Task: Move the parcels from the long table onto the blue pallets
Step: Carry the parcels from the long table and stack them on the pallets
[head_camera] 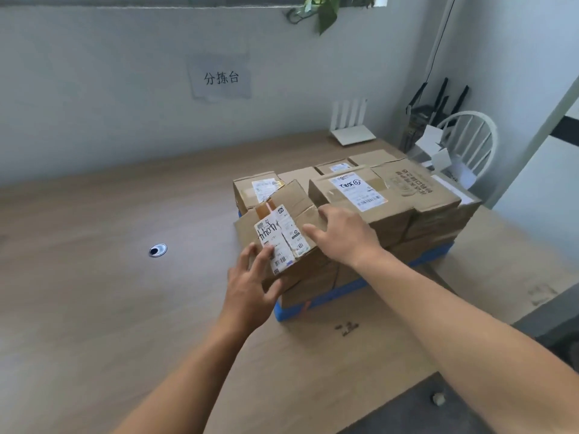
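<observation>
I saw both hands, left hand (250,285) and right hand (340,234), spread flat on a tilted parcel (291,227), steadying it atop the stack on the blue pallet (326,296).

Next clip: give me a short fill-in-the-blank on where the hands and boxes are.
1. The cardboard parcels are stacked on a ____ pallet.
2. The left hand touches the near-left corner of the tilted parcel, whose white ____ has black handwriting.
3. The right hand rests on ____ of that parcel.
4. Behind the stack stands a white ____ with four antennas.

Missing words: blue; label; top; router
</observation>
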